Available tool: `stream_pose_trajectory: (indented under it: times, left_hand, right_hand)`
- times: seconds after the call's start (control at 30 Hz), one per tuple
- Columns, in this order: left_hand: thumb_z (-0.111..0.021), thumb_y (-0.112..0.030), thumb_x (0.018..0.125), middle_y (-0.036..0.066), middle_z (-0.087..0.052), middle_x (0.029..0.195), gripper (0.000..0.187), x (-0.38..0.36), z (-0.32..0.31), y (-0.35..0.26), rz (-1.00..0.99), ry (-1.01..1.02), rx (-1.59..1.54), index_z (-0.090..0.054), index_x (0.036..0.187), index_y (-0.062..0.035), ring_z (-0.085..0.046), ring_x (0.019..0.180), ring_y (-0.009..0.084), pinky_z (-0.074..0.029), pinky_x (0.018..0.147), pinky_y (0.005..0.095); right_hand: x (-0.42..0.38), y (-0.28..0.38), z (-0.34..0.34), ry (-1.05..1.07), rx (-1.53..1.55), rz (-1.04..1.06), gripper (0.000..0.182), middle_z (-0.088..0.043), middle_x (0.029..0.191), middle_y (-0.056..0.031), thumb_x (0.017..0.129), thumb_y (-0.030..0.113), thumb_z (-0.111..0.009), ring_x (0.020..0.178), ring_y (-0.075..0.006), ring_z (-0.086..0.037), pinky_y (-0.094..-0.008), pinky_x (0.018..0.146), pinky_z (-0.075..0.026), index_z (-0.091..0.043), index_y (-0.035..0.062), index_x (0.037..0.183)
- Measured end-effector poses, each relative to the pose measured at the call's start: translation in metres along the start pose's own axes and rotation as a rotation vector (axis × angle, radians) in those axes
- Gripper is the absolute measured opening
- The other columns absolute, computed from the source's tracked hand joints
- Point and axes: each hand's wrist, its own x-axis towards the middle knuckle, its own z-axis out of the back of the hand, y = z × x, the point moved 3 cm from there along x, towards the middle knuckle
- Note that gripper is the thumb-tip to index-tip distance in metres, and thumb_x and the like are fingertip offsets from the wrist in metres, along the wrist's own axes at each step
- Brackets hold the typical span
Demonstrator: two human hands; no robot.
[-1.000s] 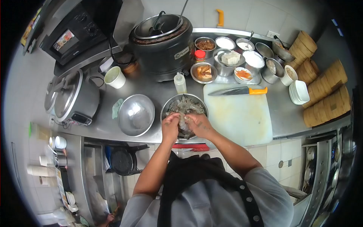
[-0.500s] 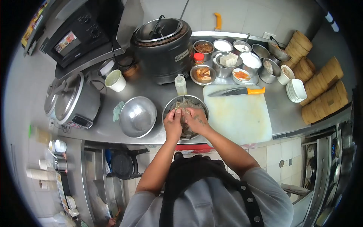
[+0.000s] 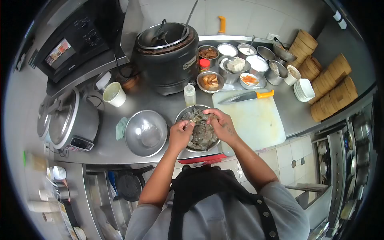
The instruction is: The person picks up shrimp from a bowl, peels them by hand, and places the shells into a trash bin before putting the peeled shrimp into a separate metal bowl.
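A steel bowl (image 3: 218, 145) at the counter's front edge holds a pile of grey raw shrimp (image 3: 204, 139). Above its left side, my left hand (image 3: 181, 135) pinches one shrimp (image 3: 196, 119) between thumb and fingers. My right hand (image 3: 222, 125) is over the bowl's right side, its fingers closed on what looks like part of that same shrimp; the exact grip is partly hidden. To the left stands a second steel bowl (image 3: 146, 132) with a bare, shiny inside. A squeeze bottle (image 3: 189, 95) is just behind the shrimp bowl.
An orange-handled knife (image 3: 247, 96) lies on the white cutting board (image 3: 256, 120) to the right. Behind are a black soup warmer (image 3: 166, 66), several ingredient bowls and a red-lidded jar (image 3: 204, 65). Bamboo steamers (image 3: 334, 88) stand right; a rice cooker (image 3: 74, 120) stands left.
My hands have moved apart from being close together over the bowl, showing more of the shrimp between and below them. The camera view has shifted slightly.
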Motion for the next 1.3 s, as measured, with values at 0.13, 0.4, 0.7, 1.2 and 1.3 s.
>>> stream_pose_trajectory:
  times: [0.13, 0.4, 0.7, 1.2, 1.3]
  left_hand:
    - [-0.064, -0.017, 0.087, 0.008, -0.06, 0.075, 0.02, -0.009, 0.004, -0.033, -0.195, 0.146, 0.183, -0.066, 0.086, 0.003, -0.054, 0.063, 0.0123, -0.042, 0.059, 0.0284]
    - [-0.064, -0.017, 0.084, 0.014, -0.061, 0.083, 0.02, -0.009, 0.031, -0.039, -0.376, 0.328, 0.412, -0.067, 0.094, 0.0006, -0.057, 0.065, 0.0258, -0.045, 0.06, 0.0352]
    - [-0.065, -0.024, 0.087, 0.014, -0.061, 0.074, 0.026, 0.01, 0.069, -0.023, -0.192, 0.578, 0.426, -0.066, 0.091, 0.002, -0.055, 0.066, 0.0166, -0.043, 0.061, 0.0334]
    - [-0.06, -0.019, 0.082, 0.019, -0.063, 0.085, 0.019, 0.012, 0.1, -0.033, -0.421, 0.674, 0.735, -0.065, 0.078, -0.0016, -0.061, 0.082, 0.0381, -0.048, 0.073, 0.0456]
    - [-0.061, -0.019, 0.081, 0.018, -0.062, 0.083, 0.019, 0.007, 0.108, -0.03, -0.459, 0.681, 0.752, -0.063, 0.076, -0.001, -0.061, 0.08, 0.0374, -0.048, 0.071, 0.0459]
  right_hand:
    - [0.009, 0.047, -0.008, 0.22, -0.664, 0.309, 0.018, -0.059, 0.09, -0.0159, 0.087, 0.008, -0.054, 0.074, -0.0314, -0.062, -0.038, 0.067, -0.05, -0.063, 0.0067, 0.103]
    - [0.012, 0.028, -0.045, 0.548, -0.996, 0.249, 0.017, -0.057, 0.091, -0.0166, 0.086, 0.012, -0.057, 0.081, -0.0371, -0.061, -0.0457, 0.072, -0.05, -0.058, 0.0009, 0.1]
    - [0.008, 0.022, -0.073, 0.628, -0.859, 0.162, 0.021, -0.059, 0.1, -0.0213, 0.088, 0.016, -0.052, 0.095, -0.0399, -0.06, -0.0474, 0.082, -0.048, -0.055, 0.0003, 0.102]
    - [0.002, 0.009, -0.119, 0.481, -0.941, 0.223, 0.017, -0.062, 0.092, -0.0156, 0.084, 0.02, -0.06, 0.078, -0.0361, -0.064, -0.0462, 0.065, -0.052, -0.059, 0.0066, 0.093]
    - [-0.001, 0.009, -0.127, 0.485, -0.912, 0.215, 0.017, -0.063, 0.09, -0.0144, 0.083, 0.021, -0.06, 0.079, -0.0357, -0.064, -0.0459, 0.068, -0.052, -0.058, 0.0074, 0.092]
